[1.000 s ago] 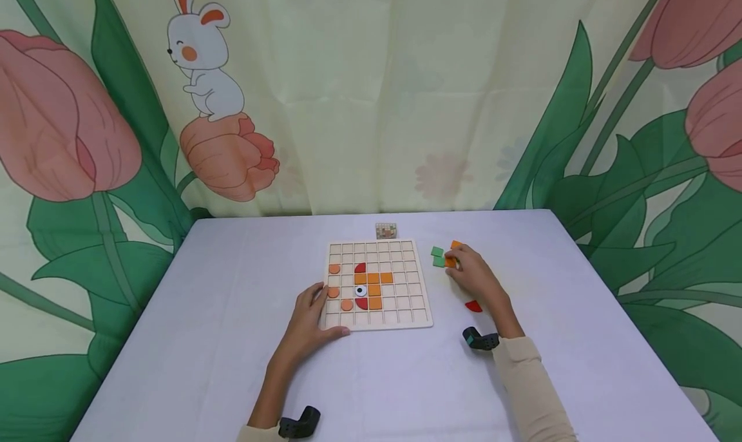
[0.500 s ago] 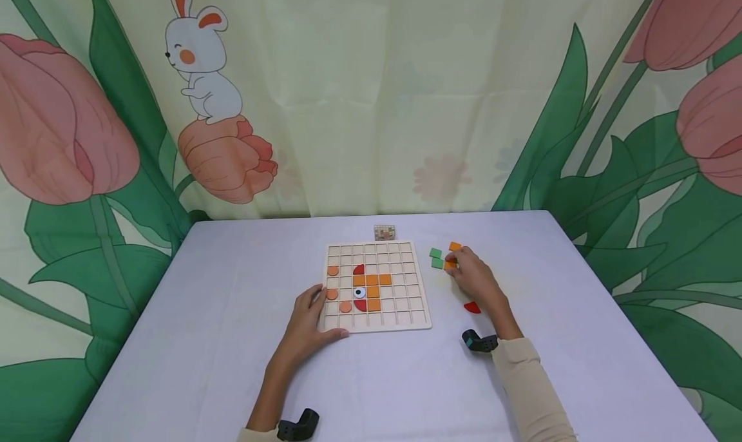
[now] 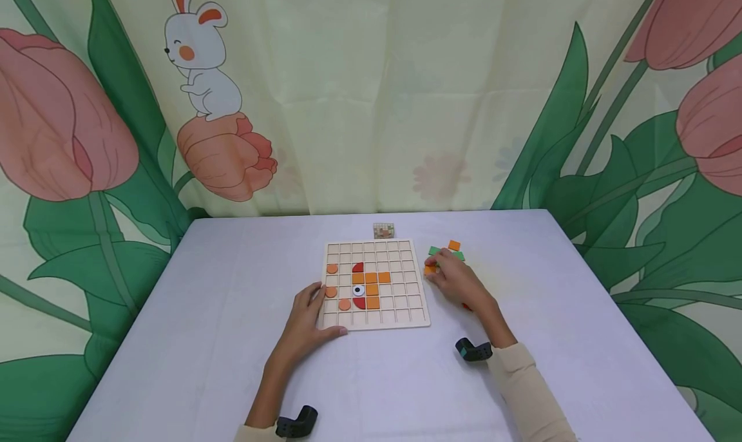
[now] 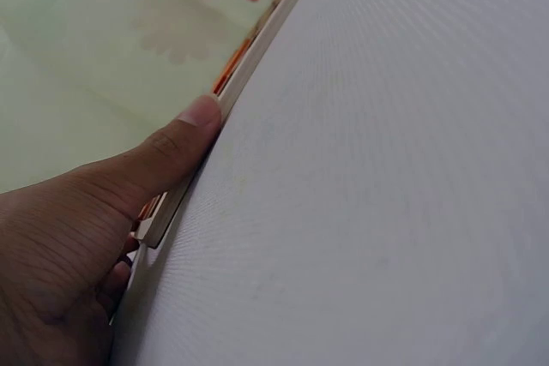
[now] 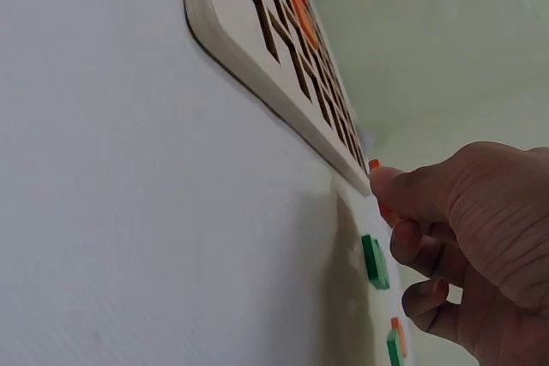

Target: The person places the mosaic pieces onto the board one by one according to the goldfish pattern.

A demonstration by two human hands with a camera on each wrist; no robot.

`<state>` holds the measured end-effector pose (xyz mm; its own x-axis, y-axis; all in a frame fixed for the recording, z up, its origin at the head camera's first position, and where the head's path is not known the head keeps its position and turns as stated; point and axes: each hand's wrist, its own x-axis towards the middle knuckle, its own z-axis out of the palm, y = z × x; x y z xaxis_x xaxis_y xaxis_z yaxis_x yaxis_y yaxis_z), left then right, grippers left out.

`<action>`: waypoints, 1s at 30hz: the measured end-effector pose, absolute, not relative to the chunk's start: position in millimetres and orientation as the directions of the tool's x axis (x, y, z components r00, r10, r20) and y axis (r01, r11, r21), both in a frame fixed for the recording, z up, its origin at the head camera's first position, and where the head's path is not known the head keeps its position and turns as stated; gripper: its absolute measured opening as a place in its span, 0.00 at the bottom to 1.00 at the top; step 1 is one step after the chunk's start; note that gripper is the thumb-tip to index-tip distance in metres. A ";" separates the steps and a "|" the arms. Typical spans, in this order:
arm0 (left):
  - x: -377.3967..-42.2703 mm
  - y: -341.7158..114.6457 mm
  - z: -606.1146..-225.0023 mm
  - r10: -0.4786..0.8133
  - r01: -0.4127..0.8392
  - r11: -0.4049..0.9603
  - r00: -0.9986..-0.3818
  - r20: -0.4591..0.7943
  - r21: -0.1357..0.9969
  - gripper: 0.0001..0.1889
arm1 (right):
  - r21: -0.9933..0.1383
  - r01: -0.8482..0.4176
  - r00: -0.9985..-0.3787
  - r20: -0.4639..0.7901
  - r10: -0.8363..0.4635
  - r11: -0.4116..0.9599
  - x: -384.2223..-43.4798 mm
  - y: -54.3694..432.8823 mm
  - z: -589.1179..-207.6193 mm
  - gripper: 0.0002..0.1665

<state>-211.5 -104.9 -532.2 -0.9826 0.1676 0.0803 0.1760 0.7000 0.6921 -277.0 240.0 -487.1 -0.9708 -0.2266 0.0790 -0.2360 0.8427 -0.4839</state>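
A wooden grid board (image 3: 400,300) lies mid-table with orange squares, orange discs, red half-discs and an eye piece set in it. My left hand (image 3: 307,319) rests flat at its near-left corner; in the left wrist view the thumb (image 4: 193,122) presses the board's edge (image 4: 249,62). My right hand (image 3: 458,282) is just right of the board and pinches a small orange square tile (image 3: 429,269), seen also in the right wrist view as the orange tile (image 5: 375,165) at the fingertips of that hand (image 5: 463,237), close to the board's corner (image 5: 283,49).
Loose tiles lie right of the board: two green ones (image 3: 433,250) (image 3: 458,256) and an orange one (image 3: 454,245); a green tile (image 5: 374,261) lies under my right hand. A small patterned box (image 3: 384,230) stands behind the board. A flowered curtain backs the table.
My right hand picked the orange tile out of the loose pile and carried it left toward the board's right edge, now covering the red piece. The left hand stayed put.
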 end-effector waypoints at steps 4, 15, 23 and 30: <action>-211.8 -104.7 -532.5 0.167 0.172 0.699 -0.983 0.074 0.694 0.57 | -0.500 -0.258 -0.962 0.055 -0.267 0.827 -272.0 222.3 -484.0 0.14; -211.9 -104.3 -532.1 0.169 0.173 0.701 -0.983 0.074 0.692 0.57 | -0.495 -0.421 -0.891 0.070 -0.448 0.760 -268.0 186.6 -484.0 0.14; -210.9 -102.9 -531.6 0.162 0.158 0.698 -0.985 0.062 0.698 0.57 | -0.491 -0.458 -0.868 0.070 -0.491 0.741 -266.7 170.4 -491.6 0.14; -210.9 -103.4 -530.4 0.158 0.162 0.701 -0.985 0.070 0.695 0.57 | -0.468 -0.479 -0.861 0.087 -0.500 0.743 -266.6 164.3 -492.8 0.15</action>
<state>-210.9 -103.4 -530.4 -0.9849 0.1582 0.0701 0.1620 0.7009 0.6946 -266.6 164.3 -492.8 -0.8615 -0.5003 0.0869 -0.4786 0.7427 -0.4684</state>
